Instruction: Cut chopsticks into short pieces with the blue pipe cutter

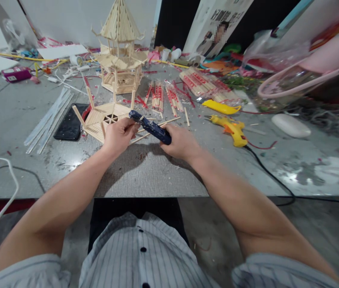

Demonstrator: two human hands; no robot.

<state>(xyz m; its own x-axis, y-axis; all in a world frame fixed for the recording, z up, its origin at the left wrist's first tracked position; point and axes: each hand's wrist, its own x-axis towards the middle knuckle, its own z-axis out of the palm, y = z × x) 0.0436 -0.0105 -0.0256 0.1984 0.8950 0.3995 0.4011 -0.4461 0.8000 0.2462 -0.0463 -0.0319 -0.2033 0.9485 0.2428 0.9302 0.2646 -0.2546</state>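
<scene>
Possibly the nearest hazard is the dark blue hand tool (pixel 151 128): its far end lies right at the left hand's fingertips, so a slip of the grip could nip or scrape them. The left hand (pixel 118 136) also overlaps the near side of the hexagonal stick platform (pixel 96 120), which sits on the table (pixel 145 176) in front of the pagoda model (pixel 122 76); a backward knock from the wrist might snap one of its slim upright posts (pixel 79 116). Both forearms reach forward from bent elbows over the table edge and angle inward, bringing the hands close together ahead of the chest. The left thumb and fingers are drawn together, though what they pinch is too small to tell. The right hand (pixel 180 142) curls its fingers around the tool's near end, which slants up and leftward.
</scene>
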